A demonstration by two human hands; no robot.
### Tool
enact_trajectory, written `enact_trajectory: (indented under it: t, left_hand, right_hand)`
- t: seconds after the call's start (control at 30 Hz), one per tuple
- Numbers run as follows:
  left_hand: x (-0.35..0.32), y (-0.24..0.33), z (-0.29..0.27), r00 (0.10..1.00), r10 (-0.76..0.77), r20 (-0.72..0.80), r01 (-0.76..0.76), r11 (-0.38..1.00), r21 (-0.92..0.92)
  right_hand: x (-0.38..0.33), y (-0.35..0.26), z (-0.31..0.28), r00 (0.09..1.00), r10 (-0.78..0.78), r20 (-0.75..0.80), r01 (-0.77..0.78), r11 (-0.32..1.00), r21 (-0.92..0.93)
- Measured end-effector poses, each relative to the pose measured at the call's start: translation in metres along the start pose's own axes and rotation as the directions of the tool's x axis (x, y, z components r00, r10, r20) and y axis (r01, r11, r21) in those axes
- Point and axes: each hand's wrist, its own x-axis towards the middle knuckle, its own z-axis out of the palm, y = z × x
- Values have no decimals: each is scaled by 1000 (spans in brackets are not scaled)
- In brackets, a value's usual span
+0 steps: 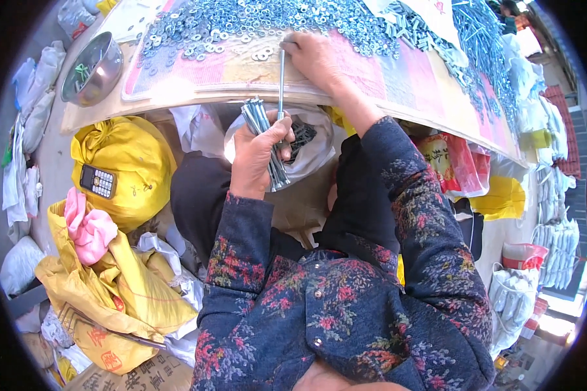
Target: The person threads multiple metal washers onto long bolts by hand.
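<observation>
My left hand (254, 153) is closed round a bundle of long metal bolts (257, 112) just below the table's near edge. One long bolt (281, 81) stands upright from its thumb and fingers, apart from the bundle. The fingers of my right hand (314, 60) are pinched at the upper end of that bolt; whether a washer is between them is too small to tell. Loose washers (241, 29) lie spread over the cloth beyond that hand. Under my left hand, an open white bag (323, 130) holds dark metal pieces (302, 138).
Short metal tubes (411, 29) and a heap of long bolts (479, 45) lie on the table's right. A steel bowl (104, 72) stands at its left edge. Beside my left knee, a phone (98, 180) rests on a yellow sack (140, 163); a pink cloth (88, 228) lies nearer.
</observation>
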Motion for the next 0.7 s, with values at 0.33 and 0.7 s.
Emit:
enact_trajectory:
  t: [0.33, 0.7]
  left_hand:
    - [6, -13, 6, 997, -19, 78, 28, 993, -117]
    - [13, 17, -13, 993, 50, -110, -70, 979, -194]
  right_hand:
    - [-39, -1, -30, 908, 215, 360, -392, 125, 911]
    - [-26, -29, -25, 894, -444, 62, 424, 881, 209]
